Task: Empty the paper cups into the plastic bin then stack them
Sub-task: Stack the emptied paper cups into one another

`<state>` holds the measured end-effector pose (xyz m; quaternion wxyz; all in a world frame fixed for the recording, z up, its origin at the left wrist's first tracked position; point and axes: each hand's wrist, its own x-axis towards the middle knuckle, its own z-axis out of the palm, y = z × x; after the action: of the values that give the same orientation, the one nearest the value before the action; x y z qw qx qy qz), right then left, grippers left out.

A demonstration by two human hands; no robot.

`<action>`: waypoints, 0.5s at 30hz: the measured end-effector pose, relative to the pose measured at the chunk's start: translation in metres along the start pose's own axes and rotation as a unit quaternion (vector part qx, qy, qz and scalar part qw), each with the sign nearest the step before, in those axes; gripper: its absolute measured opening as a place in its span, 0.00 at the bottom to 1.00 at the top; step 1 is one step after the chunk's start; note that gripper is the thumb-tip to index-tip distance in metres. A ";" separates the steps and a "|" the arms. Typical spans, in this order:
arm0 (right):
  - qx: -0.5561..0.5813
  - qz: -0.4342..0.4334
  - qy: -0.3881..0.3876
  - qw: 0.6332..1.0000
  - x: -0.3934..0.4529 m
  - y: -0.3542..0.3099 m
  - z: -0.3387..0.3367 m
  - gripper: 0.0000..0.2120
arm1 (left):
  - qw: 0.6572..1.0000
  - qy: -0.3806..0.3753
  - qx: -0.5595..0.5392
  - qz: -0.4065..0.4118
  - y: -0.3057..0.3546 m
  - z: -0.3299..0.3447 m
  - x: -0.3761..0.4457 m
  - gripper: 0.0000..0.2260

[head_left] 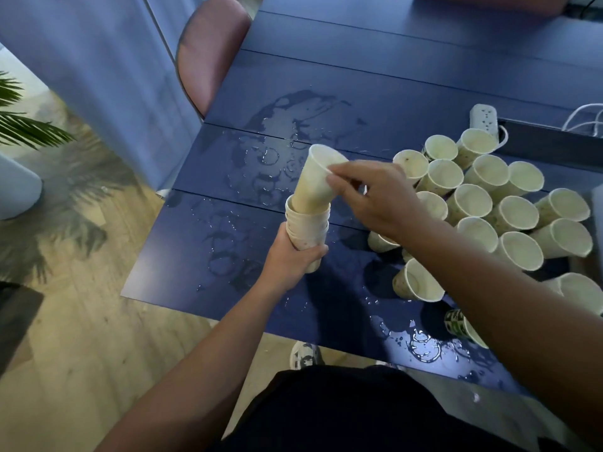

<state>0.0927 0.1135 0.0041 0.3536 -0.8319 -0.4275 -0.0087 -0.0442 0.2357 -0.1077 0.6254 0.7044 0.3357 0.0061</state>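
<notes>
Table: dark blue slatted tabletop (408, 60) is carrying the whole job, and it is lying wet with puddles and ring marks (267, 164) all around the stacking spot, which suggests cups were standing there.
Loose cups: a crowd of pale paper cups (489, 203) is lying tipped on their sides to the right of both grips, mouths facing the camera, apparently drained and waiting within reach of the right hand.
Stack: a short nest of cups (306, 226) is standing upright in the left grip, probably held steady so the next one can slide in.
Left hand: the left hand (290, 259) is wrapping its fingers around the lower part of the stack.
Incoming cup: one cream paper cup (315, 184) is leaning leftwards, its base already entering the top of the stack, its open rim pointing up and away; the inside is looking stained.
Right hand: the right hand (375, 197) is pinching that cup's wall near the rim with its fingertips (332, 181), seemingly to steer it straight.
Plastic bin: cannot be made out with any certainty.
</notes>
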 end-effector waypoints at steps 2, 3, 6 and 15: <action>0.001 -0.017 -0.030 0.999 -0.010 0.001 0.002 0.13 | 1.000 -0.004 0.003 0.007 0.000 0.005 -0.002 0.24; 0.005 -0.019 -0.046 0.999 -0.015 0.002 0.003 0.13 | 1.000 -0.009 0.003 0.010 0.001 0.007 -0.003 0.25; 0.011 -0.023 -0.086 0.996 -0.026 0.004 0.009 0.14 | 1.000 -0.021 -0.001 0.013 0.001 0.015 -0.009 0.26; 0.046 0.010 -0.083 0.995 -0.037 -0.006 -0.002 0.13 | 0.999 -0.020 -0.007 0.031 0.000 0.022 -0.018 0.23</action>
<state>0.0657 0.0884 -0.0028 0.3546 -0.8171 -0.4468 0.0842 -0.0489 0.2076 -0.1049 0.6364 0.7099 0.3015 0.0134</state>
